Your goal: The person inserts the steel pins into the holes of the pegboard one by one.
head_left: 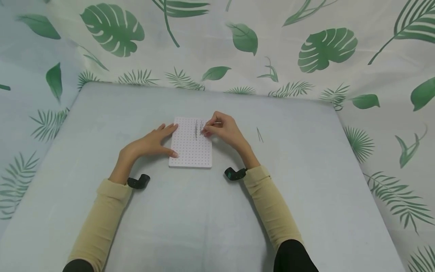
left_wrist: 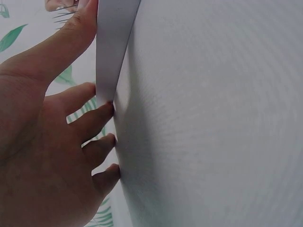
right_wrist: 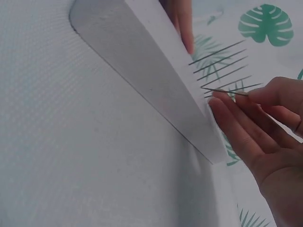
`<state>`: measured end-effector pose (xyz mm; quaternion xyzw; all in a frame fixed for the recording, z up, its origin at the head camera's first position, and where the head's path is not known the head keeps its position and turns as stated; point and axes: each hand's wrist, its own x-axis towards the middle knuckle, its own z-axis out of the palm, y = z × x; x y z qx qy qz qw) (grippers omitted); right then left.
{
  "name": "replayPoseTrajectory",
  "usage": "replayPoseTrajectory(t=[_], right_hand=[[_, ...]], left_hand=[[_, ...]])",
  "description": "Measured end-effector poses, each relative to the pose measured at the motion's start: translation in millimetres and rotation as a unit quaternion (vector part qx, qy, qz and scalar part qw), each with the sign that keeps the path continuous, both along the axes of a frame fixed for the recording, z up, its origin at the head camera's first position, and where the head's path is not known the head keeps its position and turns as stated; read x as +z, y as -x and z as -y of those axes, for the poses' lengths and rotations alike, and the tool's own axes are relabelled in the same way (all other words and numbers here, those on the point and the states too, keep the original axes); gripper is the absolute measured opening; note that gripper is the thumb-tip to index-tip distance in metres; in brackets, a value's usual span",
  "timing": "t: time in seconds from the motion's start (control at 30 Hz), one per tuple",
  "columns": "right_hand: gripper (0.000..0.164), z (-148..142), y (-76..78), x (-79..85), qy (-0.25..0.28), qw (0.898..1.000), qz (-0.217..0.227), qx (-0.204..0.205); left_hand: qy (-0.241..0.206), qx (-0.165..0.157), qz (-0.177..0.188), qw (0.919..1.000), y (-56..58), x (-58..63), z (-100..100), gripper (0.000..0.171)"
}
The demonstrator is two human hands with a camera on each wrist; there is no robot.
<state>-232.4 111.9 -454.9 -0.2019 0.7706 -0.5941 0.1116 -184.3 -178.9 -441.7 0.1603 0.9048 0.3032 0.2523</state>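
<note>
A white pegboard (head_left: 192, 158) with rows of small holes lies on the table. Several thin dark metal pins (right_wrist: 220, 62) stand up from its face, toward the far side. My right hand (head_left: 225, 129) pinches one more thin metal pin (right_wrist: 226, 91) between thumb and fingers, its tip right at the board's surface, tilted against the standing pins. Along the board's left edge, my left hand (head_left: 149, 143) rests with fingers spread and fairly straight, thumb near the front corner. In the left wrist view its fingertips (left_wrist: 108, 111) touch the board's side and the table.
A few loose pins (head_left: 259, 135) lie on the table to the right of the board. The table (head_left: 170, 226) has a pale cloth cover. Behind it hangs a leaf-patterned curtain (head_left: 272, 41). Black wrist cameras (head_left: 138, 182) sit at both cuffs.
</note>
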Motion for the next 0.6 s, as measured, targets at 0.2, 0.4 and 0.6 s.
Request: replayPoseTrajectory(t=[0.2, 0.4, 0.6], right_hand=[[0.013, 2.5, -0.2, 2.0, -0.032, 0.999, -0.024, -0.003], [0.013, 3.6, -0.3, 4.2, -0.038, 0.999, -0.021, -0.005], [0.013, 5.3, -1.2, 5.3, -0.048, 0.999, -0.022, 0.002]], left_hand=[[0.0, -0.004, -0.003, 1.0, 1.2, -1.2, 1.0, 0.106], [0.001, -0.003, -0.003, 1.0, 0.9, -2.3, 0.9, 0.105], [-0.003, -0.002, -0.003, 1.0, -0.4, -0.6, 0.7, 0.105]])
